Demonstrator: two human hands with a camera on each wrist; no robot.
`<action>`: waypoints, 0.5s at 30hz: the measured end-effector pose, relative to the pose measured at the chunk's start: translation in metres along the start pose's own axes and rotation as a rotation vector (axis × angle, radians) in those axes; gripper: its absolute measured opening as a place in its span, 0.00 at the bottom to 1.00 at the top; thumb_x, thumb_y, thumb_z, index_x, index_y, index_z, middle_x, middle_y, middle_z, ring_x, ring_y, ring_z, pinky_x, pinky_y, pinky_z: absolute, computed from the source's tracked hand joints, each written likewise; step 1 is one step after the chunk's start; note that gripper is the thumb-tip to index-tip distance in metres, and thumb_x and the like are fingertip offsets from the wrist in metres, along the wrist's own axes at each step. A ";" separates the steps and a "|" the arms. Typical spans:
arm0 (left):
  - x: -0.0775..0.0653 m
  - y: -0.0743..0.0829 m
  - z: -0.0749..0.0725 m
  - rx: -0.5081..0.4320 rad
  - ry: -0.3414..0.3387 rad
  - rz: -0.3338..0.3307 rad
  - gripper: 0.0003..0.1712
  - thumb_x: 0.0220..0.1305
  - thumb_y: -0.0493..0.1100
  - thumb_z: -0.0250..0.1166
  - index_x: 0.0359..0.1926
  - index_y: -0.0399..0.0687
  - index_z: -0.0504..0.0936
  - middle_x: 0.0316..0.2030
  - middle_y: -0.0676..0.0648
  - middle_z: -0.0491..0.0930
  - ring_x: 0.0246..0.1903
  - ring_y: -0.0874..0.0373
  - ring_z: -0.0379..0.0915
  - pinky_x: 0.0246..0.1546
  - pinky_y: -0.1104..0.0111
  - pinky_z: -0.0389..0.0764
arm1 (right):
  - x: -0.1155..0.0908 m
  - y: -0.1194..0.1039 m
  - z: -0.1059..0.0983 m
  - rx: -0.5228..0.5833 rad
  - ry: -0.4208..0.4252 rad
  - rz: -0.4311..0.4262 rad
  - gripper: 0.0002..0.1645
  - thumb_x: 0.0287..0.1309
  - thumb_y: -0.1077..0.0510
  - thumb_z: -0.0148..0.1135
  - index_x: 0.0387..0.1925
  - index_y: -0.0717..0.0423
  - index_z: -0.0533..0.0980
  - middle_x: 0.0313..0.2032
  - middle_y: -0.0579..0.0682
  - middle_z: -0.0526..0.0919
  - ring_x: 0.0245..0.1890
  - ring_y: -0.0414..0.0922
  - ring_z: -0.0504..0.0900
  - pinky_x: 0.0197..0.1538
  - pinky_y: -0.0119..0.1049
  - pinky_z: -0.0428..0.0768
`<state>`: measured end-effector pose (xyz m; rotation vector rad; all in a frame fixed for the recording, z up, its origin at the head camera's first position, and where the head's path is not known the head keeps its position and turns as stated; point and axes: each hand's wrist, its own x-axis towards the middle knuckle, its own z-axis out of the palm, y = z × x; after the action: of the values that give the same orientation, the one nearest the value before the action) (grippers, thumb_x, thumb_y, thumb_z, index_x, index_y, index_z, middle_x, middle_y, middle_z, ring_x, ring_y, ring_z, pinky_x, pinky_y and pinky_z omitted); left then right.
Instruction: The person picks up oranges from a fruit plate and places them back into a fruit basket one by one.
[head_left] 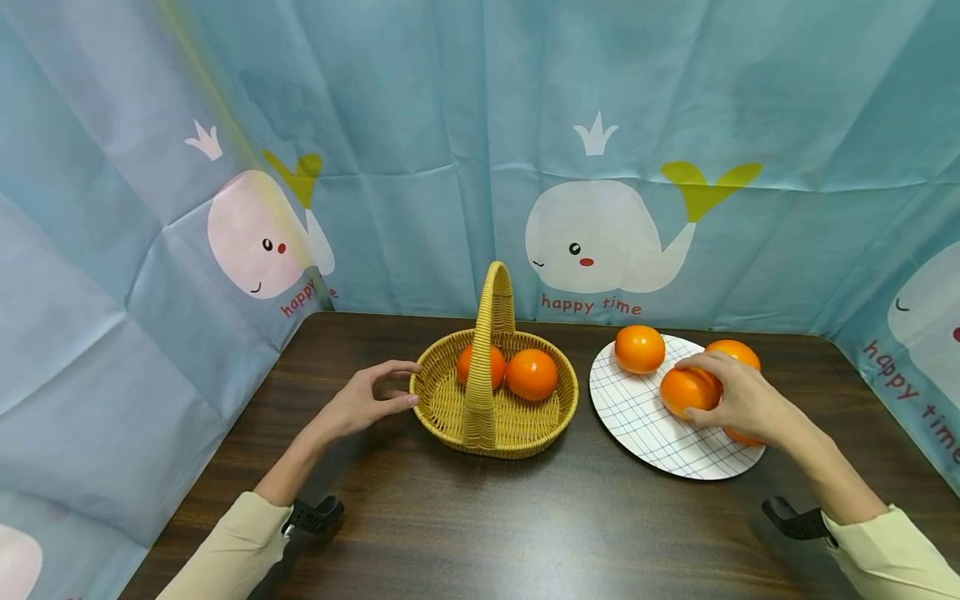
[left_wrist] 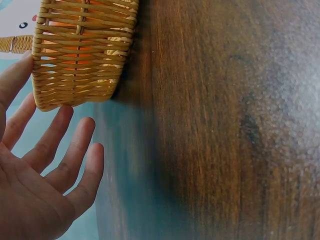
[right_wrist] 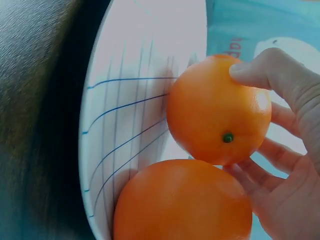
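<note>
My right hand (head_left: 738, 400) grips an orange (head_left: 690, 392) over the white plate (head_left: 652, 442) lined with a blue grid. In the right wrist view the thumb lies on top of this orange (right_wrist: 215, 112) and the fingers curl round its far side; a small green stem spot shows. Another orange (right_wrist: 182, 205) sits right beside it. My left hand (head_left: 367, 402) is at the left end of a yellow woven basket (head_left: 525, 442), fingers spread and loosely bent. Its fingertips are right at the basket's rim in the left wrist view. Two oranges (head_left: 532, 375) lie in the basket, one partly behind the handle.
On the plate's back left lies an orange (head_left: 640, 349), and another orange (head_left: 735, 353) is behind my right hand. The basket's tall handle (head_left: 483, 358) arches over its middle. Basket and plate stand on a dark wooden table (head_left: 525, 525), with a blue whale-print curtain (head_left: 420, 167) behind.
</note>
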<state>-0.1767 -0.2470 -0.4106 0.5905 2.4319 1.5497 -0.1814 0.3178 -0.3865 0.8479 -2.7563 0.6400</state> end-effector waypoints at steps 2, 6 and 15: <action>0.000 0.000 0.000 0.000 -0.001 0.001 0.30 0.69 0.38 0.68 0.69 0.35 0.71 0.65 0.33 0.71 0.55 0.35 0.77 0.49 0.64 0.82 | 0.000 -0.001 0.000 0.003 0.004 -0.003 0.36 0.37 0.61 0.85 0.52 0.59 0.79 0.45 0.53 0.81 0.40 0.51 0.78 0.40 0.52 0.80; 0.001 -0.001 0.000 -0.007 -0.005 0.007 0.30 0.69 0.37 0.68 0.69 0.34 0.71 0.65 0.32 0.70 0.55 0.35 0.77 0.49 0.63 0.82 | 0.000 -0.005 -0.003 0.029 0.012 0.008 0.37 0.38 0.63 0.84 0.54 0.59 0.78 0.48 0.53 0.81 0.42 0.50 0.78 0.42 0.52 0.80; 0.000 -0.001 0.000 -0.010 -0.003 0.011 0.30 0.69 0.37 0.68 0.69 0.35 0.71 0.65 0.33 0.70 0.55 0.36 0.77 0.49 0.63 0.82 | 0.002 -0.014 -0.008 0.137 0.016 0.046 0.36 0.46 0.63 0.82 0.58 0.56 0.78 0.53 0.53 0.79 0.45 0.46 0.76 0.46 0.27 0.78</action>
<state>-0.1772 -0.2475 -0.4114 0.6043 2.4213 1.5636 -0.1750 0.3099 -0.3736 0.8039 -2.7510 0.8487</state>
